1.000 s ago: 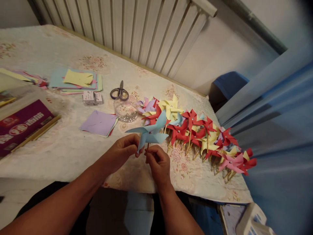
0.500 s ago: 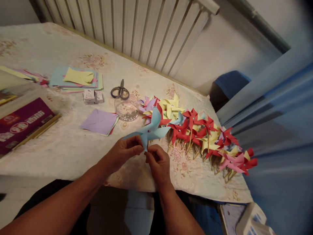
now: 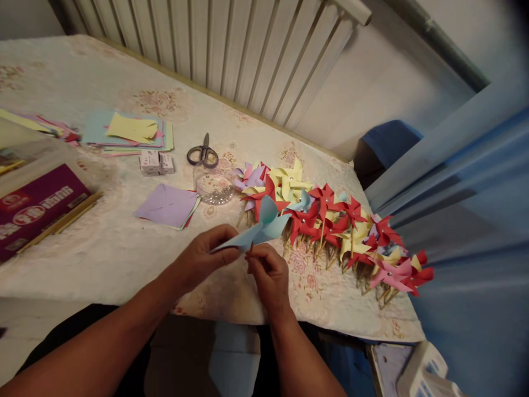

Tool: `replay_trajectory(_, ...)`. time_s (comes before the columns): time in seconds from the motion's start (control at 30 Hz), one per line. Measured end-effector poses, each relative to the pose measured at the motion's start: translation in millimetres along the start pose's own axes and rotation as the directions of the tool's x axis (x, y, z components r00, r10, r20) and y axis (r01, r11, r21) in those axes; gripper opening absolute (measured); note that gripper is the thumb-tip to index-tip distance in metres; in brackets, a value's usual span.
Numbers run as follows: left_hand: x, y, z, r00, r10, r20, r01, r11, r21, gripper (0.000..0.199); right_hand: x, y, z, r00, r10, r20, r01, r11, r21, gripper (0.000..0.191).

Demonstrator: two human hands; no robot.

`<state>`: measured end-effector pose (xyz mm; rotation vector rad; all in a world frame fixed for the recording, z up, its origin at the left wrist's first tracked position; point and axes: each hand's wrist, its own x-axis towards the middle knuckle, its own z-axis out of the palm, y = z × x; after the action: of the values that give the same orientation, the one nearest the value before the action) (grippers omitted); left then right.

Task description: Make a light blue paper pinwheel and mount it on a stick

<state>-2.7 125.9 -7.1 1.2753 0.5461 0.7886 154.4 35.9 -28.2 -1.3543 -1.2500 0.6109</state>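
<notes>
A light blue paper pinwheel [image 3: 266, 223] is tilted above the near part of the table, seen more edge-on. My left hand [image 3: 209, 253] grips its left side, thumb below and fingers behind the paper. Close beside it, my right hand [image 3: 270, 270] is closed in a pinch under the pinwheel. A thin brown stick [image 3: 251, 248] pokes up at those fingertips; most of it is hidden. Behind the pinwheel stand many finished pinwheels [image 3: 326, 198] in red, yellow, pink and purple, on thin wooden sticks.
Left of the pinwheels lie a clear dish of small shiny pieces [image 3: 217, 190], scissors [image 3: 203, 154], purple paper squares [image 3: 165, 204], two small boxes [image 3: 157, 163] and a stack of coloured paper [image 3: 95, 129]. A purple box [image 3: 41, 209] is at far left. A radiator [image 3: 215, 49] lines the back.
The blue pinwheel has tipped from facing me to a flatter, more edge-on angle and sits slightly lower. Both hands have stayed near the same spot.
</notes>
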Motion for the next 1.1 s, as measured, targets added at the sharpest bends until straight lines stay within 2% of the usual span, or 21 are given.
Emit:
replay_trajectory(0.13,0,8,0.0,0.995,0.003,-0.096,-0.022,0.978,-0.206,0.018,1,-2,-1,1.000,0.000,-0.004,0.000,1.000,-0.017,0.010)
replay_trajectory(0.27,0,6,-1.8,0.992,0.013,-0.124,-0.048,0.958,-0.284,0.016,2,-1,-1,1.000,-0.010,0.003,0.011,0.999,-0.041,0.011)
replay_trajectory(0.43,-3,0,-6.0,0.994,0.030,-0.103,-0.065,0.929,-0.363,0.040,2,4,1,1.000,-0.011,-0.008,0.010,0.995,-0.097,0.012)
replay_trajectory(0.6,-5,1,-7.9,0.999,0.041,-0.013,-0.043,0.921,-0.387,0.056,4,7,2,1.000,-0.007,-0.009,0.005,0.992,-0.129,0.013)
replay_trajectory(0.7,-5,1,-7.8,0.999,0.036,0.009,-0.030,0.926,-0.375,0.056,4,8,2,1.000,-0.010,0.003,0.011,0.989,-0.145,0.013)
replay_trajectory(0.97,-4,1,-8.8,0.998,0.064,-0.019,-0.066,0.918,-0.391,0.058,3,14,2,1.000,0.016,-0.004,-0.016,0.989,-0.147,0.011)
replay_trajectory(1.1,-1,0,-9.1,0.997,0.015,-0.072,-0.042,0.923,-0.383,0.043,4,15,2,1.000,0.022,-0.010,-0.024,0.990,-0.141,0.010)
